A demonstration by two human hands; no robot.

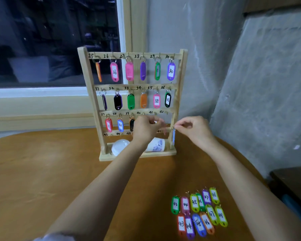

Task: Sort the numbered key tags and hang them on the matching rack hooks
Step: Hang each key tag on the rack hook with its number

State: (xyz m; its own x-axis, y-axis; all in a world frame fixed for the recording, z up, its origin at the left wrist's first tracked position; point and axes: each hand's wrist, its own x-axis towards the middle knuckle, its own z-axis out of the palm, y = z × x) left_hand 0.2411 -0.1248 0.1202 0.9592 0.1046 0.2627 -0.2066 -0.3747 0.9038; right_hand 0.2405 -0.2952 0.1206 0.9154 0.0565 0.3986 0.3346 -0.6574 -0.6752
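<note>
From my end of the head view, the right hand (195,127) pinches the ring (173,126) of a blue tag (174,136), so the tag hangs free below the fingertips, just beside the right post of the wooden rack (178,94). Holding it by the ring makes sense to me: the ring is what must slip over a hook, and letting the body dangle leaves the loop clear. The left hand (144,126) is up against the third row, below the labels 40 and 41, with its fingers curled. Something pale shows at its fingertips, but I cannot tell whether it grips a tag or only steadies one. Hook 42 (166,112) looks bare, and I judge the blue tag is bound for this end of the row, though its number is turned away from me. The loose tags (198,213), numbered 43 to 48, lie in two rows on the table (59,171) near the right forearm, set in order, I think, so the bottom row can be filled in sequence
</note>
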